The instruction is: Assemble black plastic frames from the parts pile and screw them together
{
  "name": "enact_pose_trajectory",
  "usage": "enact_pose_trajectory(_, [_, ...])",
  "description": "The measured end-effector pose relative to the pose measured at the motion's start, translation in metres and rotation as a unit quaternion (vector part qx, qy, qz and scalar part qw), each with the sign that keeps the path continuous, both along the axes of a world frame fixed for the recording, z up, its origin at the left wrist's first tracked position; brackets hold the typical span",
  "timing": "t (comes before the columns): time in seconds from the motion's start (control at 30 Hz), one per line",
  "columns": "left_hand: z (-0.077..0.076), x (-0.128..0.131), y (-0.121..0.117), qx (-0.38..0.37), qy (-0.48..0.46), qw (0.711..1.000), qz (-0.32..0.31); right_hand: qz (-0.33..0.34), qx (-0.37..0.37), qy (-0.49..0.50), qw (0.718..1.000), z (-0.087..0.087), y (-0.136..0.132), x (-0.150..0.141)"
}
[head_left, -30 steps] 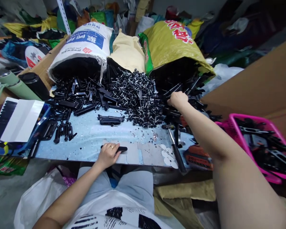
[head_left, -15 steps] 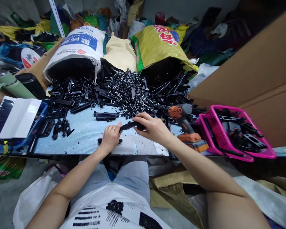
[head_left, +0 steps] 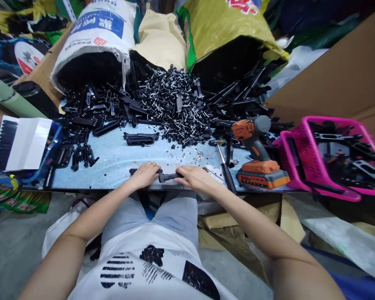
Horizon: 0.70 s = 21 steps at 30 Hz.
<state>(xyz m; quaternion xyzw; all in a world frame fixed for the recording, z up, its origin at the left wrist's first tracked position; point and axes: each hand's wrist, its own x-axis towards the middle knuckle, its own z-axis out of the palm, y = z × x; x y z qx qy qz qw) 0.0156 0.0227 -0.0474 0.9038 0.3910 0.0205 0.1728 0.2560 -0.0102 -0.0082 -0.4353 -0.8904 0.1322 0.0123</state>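
Note:
My right hand (head_left: 192, 177) is closed around one end of a long black plastic part (head_left: 168, 177), low over the table's front edge. The part's thicker, stepped end points left, towards my other hand. My left hand (head_left: 145, 175) bends its fingers over a flat black strip (head_left: 133, 171) lying on the table; the strip's ends show on either side of the fingers, and the fingertips are partly hidden. A screwdriver (head_left: 228, 177) with a black handle lies right of my right hand, and an orange cordless drill (head_left: 254, 146) stands on its battery beyond it.
A heap of screws (head_left: 178, 108) fills the back middle, with black parts around it. Behind are a white sack (head_left: 96, 37), a beige sack (head_left: 161, 37) and a yellow sack (head_left: 225, 29). A pink basket (head_left: 315, 154) stands right, a blue tray (head_left: 54, 143) left.
Both hands have come down to the table's front edge, bringing the black plastic part lower. My left hand has left that part and moved onto the flat strip. The view has tilted down.

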Motion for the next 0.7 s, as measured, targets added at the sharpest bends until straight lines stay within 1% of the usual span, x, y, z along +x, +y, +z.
enact_pose_trajectory(0.07, [0.001, -0.001, 0.003, 0.002, 0.007, 1.000, -0.019, 0.051, 0.015, -0.024, 0.998, -0.010, -0.004, 0.003])
enact_pose_trajectory(0.1, [0.002, 0.000, 0.003, 0.003, 0.009, 1.000, -0.022, 0.060, 0.024, -0.033, 0.997, -0.016, -0.006, 0.002])
enact_pose_trajectory(0.2, [0.008, 0.005, 0.000, 0.001, 0.016, 1.000, -0.022, 0.053, 0.040, -0.050, 0.997, -0.031, -0.011, -0.006])
enact_pose_trajectory(0.3, [0.012, 0.007, -0.002, -0.003, 0.018, 1.000, -0.020, 0.028, 0.041, -0.064, 0.997, -0.038, -0.012, -0.016])
enact_pose_trajectory(0.37, [0.013, 0.005, -0.003, 0.001, 0.007, 1.000, -0.011, 0.002, 0.058, -0.072, 0.996, -0.038, -0.013, -0.021])
enact_pose_trajectory(0.43, [0.013, 0.001, -0.003, 0.008, -0.012, 1.000, 0.005, -0.018, 0.092, -0.075, 0.993, -0.034, -0.013, -0.026])
enact_pose_trajectory(0.53, [0.009, -0.004, -0.004, 0.023, -0.045, 0.998, 0.027, -0.023, 0.138, -0.070, 0.988, -0.026, -0.015, -0.030])
enact_pose_trajectory(0.6, [0.005, -0.006, -0.006, 0.040, -0.070, 0.996, 0.026, -0.021, 0.151, -0.066, 0.986, -0.019, -0.015, -0.032])
enact_pose_trajectory(0.7, [-0.004, -0.009, -0.009, 0.073, -0.104, 0.992, 0.007, -0.013, 0.150, -0.068, 0.986, -0.008, -0.014, -0.035])
